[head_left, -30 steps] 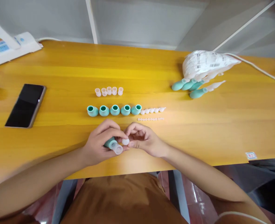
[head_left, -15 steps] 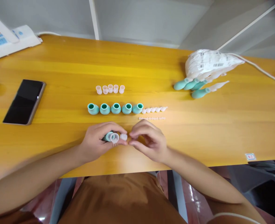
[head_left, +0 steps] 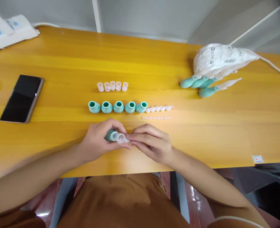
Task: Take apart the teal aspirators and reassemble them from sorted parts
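Note:
My left hand is wrapped round a teal squeeze bulb, whose neck points to the right. A clear plastic cup-shaped piece sits at the neck. Against its right side, my right hand has thumb and fingertips pinched on a small translucent piece, mostly covered by the fingers. Just beyond the hands stands a row of several teal bulbs with their openings up. Off the row's right end lie several whitish pointed tips, with a line of tiny pale parts nearer me.
Several pale cups stand behind the bulb row. At the back right, teal bulbs with pale nozzles lie by a white plastic bag. A phone and a white power strip are on the left; a small sticker marks the front edge.
My right hand has moved left, and its fingertips have closed on the small translucent piece beside the cup-shaped part. My left hand keeps its hold on the bulb. The view has shifted slightly.

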The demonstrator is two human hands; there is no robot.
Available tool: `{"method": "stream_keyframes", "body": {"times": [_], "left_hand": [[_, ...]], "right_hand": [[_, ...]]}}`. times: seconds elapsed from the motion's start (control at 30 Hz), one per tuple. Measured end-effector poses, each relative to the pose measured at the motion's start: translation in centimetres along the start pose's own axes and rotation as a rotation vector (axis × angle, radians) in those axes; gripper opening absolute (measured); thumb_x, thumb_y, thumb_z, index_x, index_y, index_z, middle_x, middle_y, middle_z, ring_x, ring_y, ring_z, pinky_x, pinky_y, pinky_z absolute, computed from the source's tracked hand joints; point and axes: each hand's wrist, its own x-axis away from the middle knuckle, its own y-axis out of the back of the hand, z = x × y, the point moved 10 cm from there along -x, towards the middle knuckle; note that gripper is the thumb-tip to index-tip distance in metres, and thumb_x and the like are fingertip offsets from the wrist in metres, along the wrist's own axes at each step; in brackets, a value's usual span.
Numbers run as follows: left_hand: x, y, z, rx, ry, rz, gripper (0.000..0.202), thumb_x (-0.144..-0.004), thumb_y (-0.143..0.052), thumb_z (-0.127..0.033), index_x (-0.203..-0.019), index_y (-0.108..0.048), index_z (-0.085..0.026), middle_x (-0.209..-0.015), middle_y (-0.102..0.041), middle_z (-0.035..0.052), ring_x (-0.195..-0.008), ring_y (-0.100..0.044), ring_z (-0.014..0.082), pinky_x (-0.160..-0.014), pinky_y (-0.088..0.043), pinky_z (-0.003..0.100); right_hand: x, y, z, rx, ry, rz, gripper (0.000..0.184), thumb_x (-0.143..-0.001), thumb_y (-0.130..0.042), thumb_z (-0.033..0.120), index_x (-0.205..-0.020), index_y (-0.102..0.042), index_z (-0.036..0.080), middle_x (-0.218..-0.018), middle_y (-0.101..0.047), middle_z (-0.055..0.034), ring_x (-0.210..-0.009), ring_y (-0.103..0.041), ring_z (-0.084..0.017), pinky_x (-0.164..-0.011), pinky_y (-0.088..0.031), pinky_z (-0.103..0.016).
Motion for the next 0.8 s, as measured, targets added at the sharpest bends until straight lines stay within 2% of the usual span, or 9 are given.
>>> {"method": "stream_keyframes", "body": {"times": [0.2, 0.47, 0.67, 0.8], "left_hand": [[0.2, 0.0, -0.2, -0.054, -0.007, -0.022, 0.03, -0.094, -0.091, -0.046, -0.104, -0.071, -0.026, -0.093, -0.081, -0.0034, -0.077, -0.071, 0.0149, -0.074, -0.051, 0.028], [0.2, -0.3, -0.3, -0.108, -0.009, -0.003, 0.028, -0.096, -0.089, -0.045, -0.105, -0.071, -0.027, -0.093, -0.08, -0.0038, -0.076, -0.069, 0.0149, -0.076, -0.05, 0.029], [-0.1, -1.0, -0.1, -0.102, 0.014, 0.089, 0.026, -0.098, -0.086, -0.049, -0.103, -0.072, -0.027, -0.092, -0.078, -0.0029, -0.077, -0.069, 0.0166, -0.076, -0.05, 0.03], [-0.1, -1.9, 0.2, -0.091, -0.008, 0.172, 0.021, -0.099, -0.084, -0.043, -0.103, -0.071, -0.027, -0.092, -0.077, -0.0034, -0.079, -0.069, 0.0167, -0.078, -0.05, 0.03]], "right_hand": [[0.1, 0.1, 0.1, 0.029, 0.012, -0.002, 0.049, -0.105, -0.075, 0.011, -0.151, -0.071, 0.028, -0.115, -0.079, -0.009, -0.096, -0.08, -0.021, -0.082, -0.072, -0.035], [-0.5, 0.1, -0.7, -0.097, -0.088, 0.006, 0.027, -0.101, -0.079, 0.013, -0.127, -0.078, 0.023, -0.108, -0.079, -0.0088, -0.095, -0.079, -0.02, -0.081, -0.07, -0.034], [-0.3, -0.6, -2.7, -0.244, -0.277, 0.046, 0.007, -0.102, -0.077, 0.019, -0.108, -0.077, 0.022, -0.099, -0.077, -0.0055, -0.081, -0.075, -0.015, -0.066, -0.064, -0.024], [-0.1, -1.3, -3.2, -0.276, -0.333, 0.098, 0.007, -0.098, -0.079, 0.017, -0.103, -0.075, 0.02, -0.095, -0.075, -0.0031, -0.075, -0.073, -0.011, -0.063, -0.062, -0.02]]}}
